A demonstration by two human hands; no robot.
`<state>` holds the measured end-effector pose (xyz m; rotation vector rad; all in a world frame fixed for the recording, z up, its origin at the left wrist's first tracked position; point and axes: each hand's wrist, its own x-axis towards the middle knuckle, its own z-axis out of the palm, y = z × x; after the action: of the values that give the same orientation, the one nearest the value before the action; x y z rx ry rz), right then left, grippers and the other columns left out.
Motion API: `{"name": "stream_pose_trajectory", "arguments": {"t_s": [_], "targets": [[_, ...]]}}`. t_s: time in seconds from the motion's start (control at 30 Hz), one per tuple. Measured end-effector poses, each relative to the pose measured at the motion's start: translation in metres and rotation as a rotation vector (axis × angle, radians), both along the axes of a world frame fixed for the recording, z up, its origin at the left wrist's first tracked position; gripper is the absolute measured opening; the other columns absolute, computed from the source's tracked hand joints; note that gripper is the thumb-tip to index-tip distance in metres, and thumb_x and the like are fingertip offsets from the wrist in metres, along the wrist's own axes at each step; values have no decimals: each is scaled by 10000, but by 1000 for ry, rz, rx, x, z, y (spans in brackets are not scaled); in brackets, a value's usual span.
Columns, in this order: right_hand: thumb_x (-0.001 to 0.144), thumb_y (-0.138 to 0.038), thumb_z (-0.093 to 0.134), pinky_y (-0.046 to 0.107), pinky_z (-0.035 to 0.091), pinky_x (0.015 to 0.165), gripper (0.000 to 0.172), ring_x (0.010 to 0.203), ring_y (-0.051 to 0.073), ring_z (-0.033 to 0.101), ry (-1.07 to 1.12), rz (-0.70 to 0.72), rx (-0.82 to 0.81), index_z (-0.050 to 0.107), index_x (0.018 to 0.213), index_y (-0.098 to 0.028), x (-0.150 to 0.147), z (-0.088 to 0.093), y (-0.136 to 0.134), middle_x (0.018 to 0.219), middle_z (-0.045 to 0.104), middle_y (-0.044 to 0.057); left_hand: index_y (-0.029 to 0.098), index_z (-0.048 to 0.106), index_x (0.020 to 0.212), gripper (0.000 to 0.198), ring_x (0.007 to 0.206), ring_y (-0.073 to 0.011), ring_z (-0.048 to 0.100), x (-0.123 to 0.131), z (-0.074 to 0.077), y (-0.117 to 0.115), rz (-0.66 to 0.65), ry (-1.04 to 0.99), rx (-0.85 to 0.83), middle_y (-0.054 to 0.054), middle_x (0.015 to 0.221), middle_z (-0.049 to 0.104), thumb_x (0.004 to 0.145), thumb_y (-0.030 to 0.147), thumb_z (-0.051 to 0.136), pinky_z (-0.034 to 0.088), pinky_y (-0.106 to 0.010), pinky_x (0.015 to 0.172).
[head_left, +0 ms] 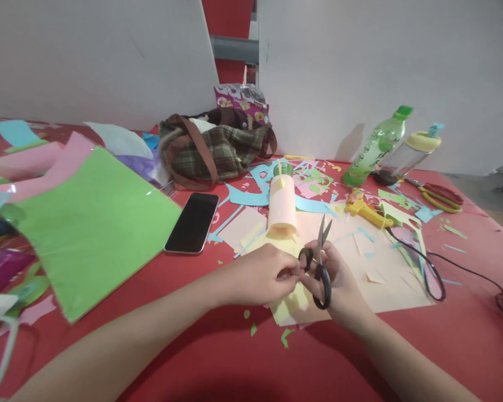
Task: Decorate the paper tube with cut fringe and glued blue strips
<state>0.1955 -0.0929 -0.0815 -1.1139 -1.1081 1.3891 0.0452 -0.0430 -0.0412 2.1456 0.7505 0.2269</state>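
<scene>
My right hand (339, 282) is closed around the black handles of a pair of scissors (318, 262), whose blades are parted and point up and away from me. My left hand (262, 273) is curled with its fingertips pinched on a small yellow paper piece (295, 296) right beside the scissor handles. Both hands meet over yellow and peach paper sheets (385, 279) on the red table (218, 346). Just beyond them stands a bottle wrapped in a peach paper tube (281, 204).
A black phone (191, 222) lies left of the hands, beside green and pink sheets (88, 223). A plaid bag (212, 146) sits at the back. A yellow glue gun (362, 207) with its black cord, a green bottle (377, 145), a tumbler (406, 156) and red-yellow scissors (438, 196) lie right. Paper scraps are scattered about.
</scene>
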Motion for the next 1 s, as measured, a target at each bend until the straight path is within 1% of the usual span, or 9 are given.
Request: {"name": "stream_pose_trajectory", "arguments": {"t_s": [0.17, 0.33, 0.57, 0.8, 0.9, 1.0], "targets": [[656, -224, 621, 223, 409, 566, 324, 620, 95, 477, -53, 16, 7, 393, 885, -249, -1, 1, 0, 721, 465, -30, 149, 389, 500, 192, 412, -53, 293, 0, -2, 0, 6, -23, -1, 51, 456, 332, 691, 123, 391, 196, -203, 401], [658, -224, 613, 203, 380, 515, 330, 609, 92, 472, -20, 0, 5, 391, 900, -255, 0, 0, 0, 718, 462, -32, 149, 425, 518, 169, 423, -57, 296, 1, 0, 1, 44, -5, -15, 48, 460, 346, 685, 141, 397, 194, -200, 397], [661, -179, 606, 204, 377, 517, 343, 621, 91, 472, 11, -1, 2, 398, 921, -260, 2, -3, -1, 739, 462, -32, 149, 480, 583, 139, 437, -51, 313, 2, 1, 1, 84, -48, -37, 51, 482, 382, 693, 145, 396, 236, -178, 413], [671, -173, 598, 220, 398, 559, 316, 666, 106, 487, 18, -92, 37, 412, 909, -266, 3, -4, 0, 742, 475, -29, 145, 538, 691, 160, 462, -59, 341, 1, -2, 3, 110, -62, -42, 38, 525, 423, 718, 163, 382, 257, -182, 431], [666, -174, 604, 215, 396, 536, 320, 655, 105, 487, 14, -105, 31, 417, 910, -262, 3, -4, 0, 745, 474, -26, 154, 534, 719, 158, 456, -57, 333, 1, -5, 2, 86, -48, -48, 45, 519, 411, 736, 188, 381, 246, -181, 421], [656, -174, 615, 223, 405, 545, 333, 638, 100, 488, 19, -112, 36, 421, 915, -252, 3, -6, 0, 748, 476, -24, 153, 515, 704, 174, 461, -56, 335, 2, -9, 0, 76, -51, -59, 44, 536, 418, 764, 236, 375, 246, -183, 422]]}}
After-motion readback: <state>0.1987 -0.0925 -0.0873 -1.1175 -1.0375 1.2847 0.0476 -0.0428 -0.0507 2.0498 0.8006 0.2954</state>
